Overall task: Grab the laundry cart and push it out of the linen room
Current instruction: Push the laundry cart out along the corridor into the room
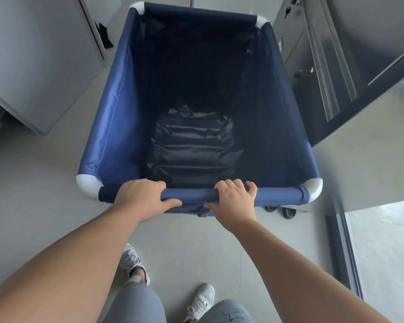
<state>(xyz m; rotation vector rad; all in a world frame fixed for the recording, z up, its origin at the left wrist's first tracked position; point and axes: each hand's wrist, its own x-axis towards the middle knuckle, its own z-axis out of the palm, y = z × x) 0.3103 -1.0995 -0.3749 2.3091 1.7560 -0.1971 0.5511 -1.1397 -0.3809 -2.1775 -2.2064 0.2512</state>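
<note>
The pale grey tiled floor [44, 194] fills the view, and dead centre on it, running from 12 o'clock down to the middle, sits the big navy-blue fabric laundry cart [117, 108] with white rounded corner caps. It looks empty apart from a crumpled dark liner at the bottom. At 10 o'clock stands a tall grey metal cabinet [37, 66]; at 2 o'clock a bank of stainless steel cabinets with bar handles [322, 73], very near the cart's right side. At 4 o'clock a grey metal door track [345, 252] runs along the floor, brighter flooring beyond it.

Both hands are on the near fabric-wrapped rail: the left hand [140, 197] wraps it at 7 o'clock of the cart, fingers curled over, thumb under; the right hand [233, 201] clamps on just beside it, fingers hooked over the top. 2 black caster wheels [287, 212] peek out under the right corner.

The grab looks done; the push remains. Trouble spots: the right flank could scrape the steel cabinets if steered wide, and the casters may snag on that track, jolting the light frame.
</note>
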